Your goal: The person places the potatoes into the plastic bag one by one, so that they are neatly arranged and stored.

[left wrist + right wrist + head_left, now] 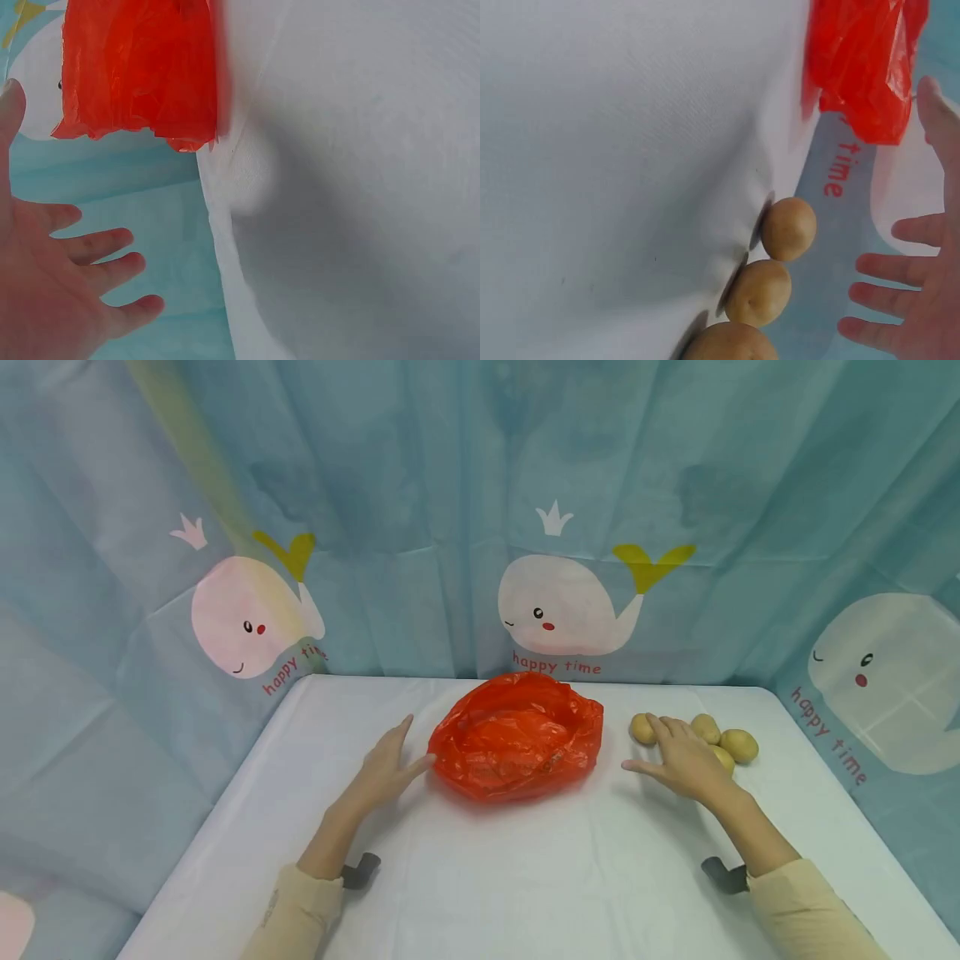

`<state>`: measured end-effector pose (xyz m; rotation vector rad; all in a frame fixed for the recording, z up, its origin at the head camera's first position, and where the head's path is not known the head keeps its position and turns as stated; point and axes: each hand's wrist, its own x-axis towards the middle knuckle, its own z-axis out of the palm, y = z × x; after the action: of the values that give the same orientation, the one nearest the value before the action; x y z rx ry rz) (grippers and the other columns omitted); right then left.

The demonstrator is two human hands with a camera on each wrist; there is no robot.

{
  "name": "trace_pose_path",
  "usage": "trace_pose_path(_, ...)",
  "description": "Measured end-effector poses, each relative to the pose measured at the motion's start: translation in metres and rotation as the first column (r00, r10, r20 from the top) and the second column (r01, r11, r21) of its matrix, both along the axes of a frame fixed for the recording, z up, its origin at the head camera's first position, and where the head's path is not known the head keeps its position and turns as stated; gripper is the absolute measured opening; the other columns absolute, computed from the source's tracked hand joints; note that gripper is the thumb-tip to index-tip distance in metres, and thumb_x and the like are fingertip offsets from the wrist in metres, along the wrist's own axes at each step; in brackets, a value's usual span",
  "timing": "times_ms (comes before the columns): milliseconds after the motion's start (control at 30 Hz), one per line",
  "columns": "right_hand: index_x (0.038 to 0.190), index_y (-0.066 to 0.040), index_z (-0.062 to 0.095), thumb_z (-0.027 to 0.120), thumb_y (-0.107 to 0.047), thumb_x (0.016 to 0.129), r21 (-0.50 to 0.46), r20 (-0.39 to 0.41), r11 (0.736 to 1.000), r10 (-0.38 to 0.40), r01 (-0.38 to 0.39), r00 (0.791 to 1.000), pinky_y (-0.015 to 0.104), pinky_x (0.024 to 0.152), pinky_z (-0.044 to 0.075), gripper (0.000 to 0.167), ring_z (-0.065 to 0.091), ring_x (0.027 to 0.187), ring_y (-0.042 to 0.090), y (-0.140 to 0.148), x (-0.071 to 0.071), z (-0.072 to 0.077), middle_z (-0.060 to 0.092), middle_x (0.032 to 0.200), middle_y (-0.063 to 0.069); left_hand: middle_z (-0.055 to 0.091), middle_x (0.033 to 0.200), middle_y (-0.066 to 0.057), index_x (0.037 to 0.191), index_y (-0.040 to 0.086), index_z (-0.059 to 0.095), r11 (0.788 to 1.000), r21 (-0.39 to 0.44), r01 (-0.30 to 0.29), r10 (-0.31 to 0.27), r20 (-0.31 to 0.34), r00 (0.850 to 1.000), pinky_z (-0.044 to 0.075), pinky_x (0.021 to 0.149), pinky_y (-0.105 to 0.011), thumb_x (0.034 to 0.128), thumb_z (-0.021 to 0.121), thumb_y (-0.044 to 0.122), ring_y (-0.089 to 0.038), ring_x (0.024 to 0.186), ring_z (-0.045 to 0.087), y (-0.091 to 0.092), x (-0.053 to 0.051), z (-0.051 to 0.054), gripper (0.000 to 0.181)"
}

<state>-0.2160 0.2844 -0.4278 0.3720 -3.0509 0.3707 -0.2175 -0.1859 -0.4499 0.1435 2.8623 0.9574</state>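
Note:
A red plastic bag stands on the table with its mouth spread and facing up. My left hand hovers just left of it, fingers extended and thumb toward the bag's side. In the left wrist view a gap separates that hand from the bag. Over on the right, my right hand is above several potatoes, partly hiding some of them. Its fingers are spread and hold nothing. The right wrist view shows potatoes lying on the table, apart from the right hand.
A white cloth covers the table. Blue curtains with printed whales hang behind it and along both sides. Dark wrist mounts stick out inward from both forearms.

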Motion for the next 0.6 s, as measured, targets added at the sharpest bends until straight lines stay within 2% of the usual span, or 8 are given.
trace_pose_path(167, 0.148, 0.004, 0.032, 0.058, -0.072, 0.082, -0.006, 0.009, 1.000, 0.002, -0.002, 1.000, 0.068, 0.109, 0.030, 0.104, 0.036, 0.133, 0.051, 0.001, -0.002, 0.002, 0.041, 0.144, 0.033, 0.027, 0.160, -0.016, 0.157, 0.021, 0.014, 0.999, 0.033, -0.001, 0.001, -0.005, 1.000, 0.033, 0.109, -0.067, 0.0864, 0.056, 0.065, -0.040, 0.146, 0.027, 0.002, -0.002, 0.001, 0.094)
trace_pose_path(333, 0.148, 0.006, 0.032, 0.059, -0.070, 0.082, -0.014, 0.022, 1.000, 0.004, -0.003, 1.000, 0.068, 0.110, 0.028, 0.104, 0.035, 0.134, 0.051, 0.001, -0.003, 0.006, 0.040, 0.145, 0.033, 0.028, 0.159, -0.016, 0.157, 0.023, 0.017, 0.997, 0.071, -0.022, 0.021, 0.017, 1.000, 0.034, 0.108, -0.067, 0.0860, 0.058, 0.064, -0.040, 0.146, 0.027, 0.004, -0.004, 0.003, 0.092)
trace_pose_path(600, 0.147, 0.006, 0.032, 0.061, -0.064, 0.085, -0.033, 0.036, 0.999, 0.011, -0.010, 0.999, 0.069, 0.110, 0.027, 0.099, 0.034, 0.134, 0.052, 0.003, -0.009, 0.010, 0.039, 0.145, 0.033, 0.029, 0.160, -0.009, 0.156, 0.030, 0.020, 0.989, 0.138, -0.056, 0.053, 0.021, 0.998, 0.033, 0.109, -0.066, 0.0835, 0.056, 0.070, -0.035, 0.147, 0.027, 0.007, -0.011, -0.001, 0.090)
